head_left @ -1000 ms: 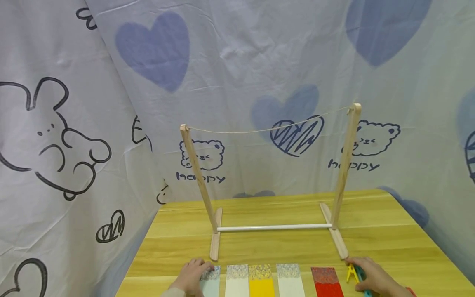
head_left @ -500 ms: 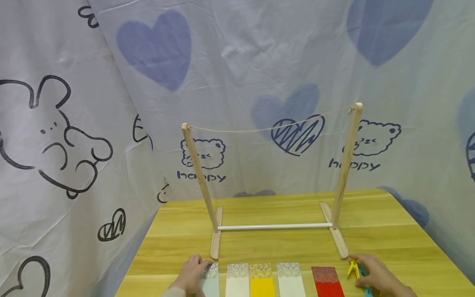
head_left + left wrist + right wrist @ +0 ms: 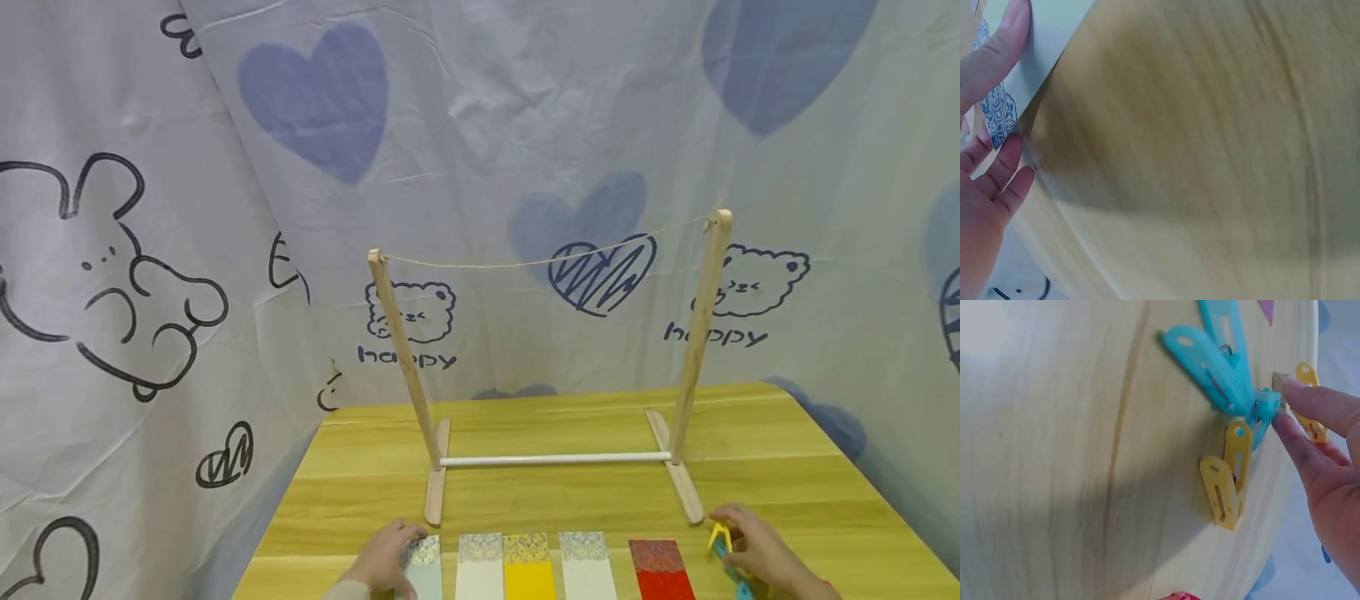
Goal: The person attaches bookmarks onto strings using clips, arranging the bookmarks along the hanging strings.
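Observation:
At the front left, my left hand [image 3: 381,557] pinches a pale blue card [image 3: 429,577] with a patterned top end. In the left wrist view its thumb [image 3: 1005,47] lies over the card and the other fingers are at the patterned corner. On the right, my right hand [image 3: 765,557] has thumb and fingertip around the end of a teal clothespin [image 3: 1265,407]. Yellow clothespins [image 3: 1219,494] lie just in front of those fingertips and behind the thumb [image 3: 1310,375]. Further teal clothespins [image 3: 1207,365] overlap beside them.
White [image 3: 480,575], yellow [image 3: 528,579], and red [image 3: 663,575] cards lie in a row between the hands, with another white one [image 3: 587,575]. Behind stands a wooden frame [image 3: 696,350] with a string [image 3: 487,266] and a white crossbar [image 3: 555,460]. Printed cloth [image 3: 465,125] hangs behind the table.
The pale blue card has shifted slightly left with my left hand. My right fingers have shifted at the clothespins, and the yellow one there has turned and moved slightly right and up.

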A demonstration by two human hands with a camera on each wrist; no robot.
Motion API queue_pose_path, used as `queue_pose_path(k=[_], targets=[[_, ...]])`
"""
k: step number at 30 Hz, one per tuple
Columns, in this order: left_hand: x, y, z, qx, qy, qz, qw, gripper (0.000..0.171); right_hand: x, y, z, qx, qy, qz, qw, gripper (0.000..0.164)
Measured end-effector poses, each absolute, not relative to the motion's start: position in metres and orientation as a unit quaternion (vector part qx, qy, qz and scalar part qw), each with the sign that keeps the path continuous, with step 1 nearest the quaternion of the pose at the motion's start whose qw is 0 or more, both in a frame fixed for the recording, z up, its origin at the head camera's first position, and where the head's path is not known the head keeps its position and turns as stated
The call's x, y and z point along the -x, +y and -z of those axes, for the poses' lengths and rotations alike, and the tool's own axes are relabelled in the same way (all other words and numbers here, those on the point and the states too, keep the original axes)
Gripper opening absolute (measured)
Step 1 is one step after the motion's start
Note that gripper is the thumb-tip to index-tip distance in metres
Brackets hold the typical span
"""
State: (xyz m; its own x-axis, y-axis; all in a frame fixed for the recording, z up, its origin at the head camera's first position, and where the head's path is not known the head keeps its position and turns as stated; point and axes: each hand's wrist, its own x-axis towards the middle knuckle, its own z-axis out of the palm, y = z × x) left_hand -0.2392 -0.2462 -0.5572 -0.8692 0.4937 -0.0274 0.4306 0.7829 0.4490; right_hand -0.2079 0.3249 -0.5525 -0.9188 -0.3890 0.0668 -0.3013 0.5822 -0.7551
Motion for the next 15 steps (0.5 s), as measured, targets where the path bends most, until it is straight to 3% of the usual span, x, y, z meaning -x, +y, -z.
queue_pose_path(k=[7, 15], targets=[[0.2371, -0.2524, 0.5620, -0.194, 0.912, -0.352, 0.085, 0.066, 0.2048, 0.3218, 0.5576, 0.216, 0.888, 0.405, -0.031, 0.045], [0.2353, -0.2557, 0.5572, -0.116, 0.839, -0.522, 0.098, 0.055, 0.2065, 0.3221, 0.5562, 0.210, 0.886, 0.413, -0.029, 0.048]])
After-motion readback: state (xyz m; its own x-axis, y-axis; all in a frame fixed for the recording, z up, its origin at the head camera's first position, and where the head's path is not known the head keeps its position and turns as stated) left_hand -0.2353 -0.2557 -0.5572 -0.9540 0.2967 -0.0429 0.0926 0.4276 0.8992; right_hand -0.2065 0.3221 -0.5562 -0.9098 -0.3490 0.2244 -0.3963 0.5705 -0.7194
